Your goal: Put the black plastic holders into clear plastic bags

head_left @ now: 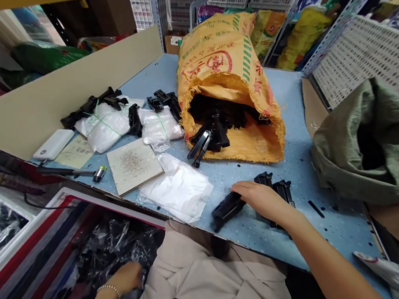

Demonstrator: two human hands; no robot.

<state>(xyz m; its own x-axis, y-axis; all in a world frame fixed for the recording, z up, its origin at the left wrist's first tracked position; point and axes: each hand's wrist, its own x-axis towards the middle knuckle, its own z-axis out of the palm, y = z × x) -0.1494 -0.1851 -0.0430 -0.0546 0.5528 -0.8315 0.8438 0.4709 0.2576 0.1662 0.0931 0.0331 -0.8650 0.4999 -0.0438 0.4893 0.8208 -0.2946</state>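
Blue tabletop (150,75), strewn with black scraps. Right hand (258,196) over black part (226,212) near front edge; fingers seemingly together, laid on far end, firm grip or light touch impossible to tell. Two more black parts (284,189) just beside, partly hidden by wrist. Left hand (131,275) down in striped bin (58,243) among plastic bags (107,240); fingers hidden, cannot tell. Possible drop over edge from loose hold. Possible spill from open yellow sack (212,66), pieces jutting at mouth. Possible hammer (72,171) fall from stray bump.
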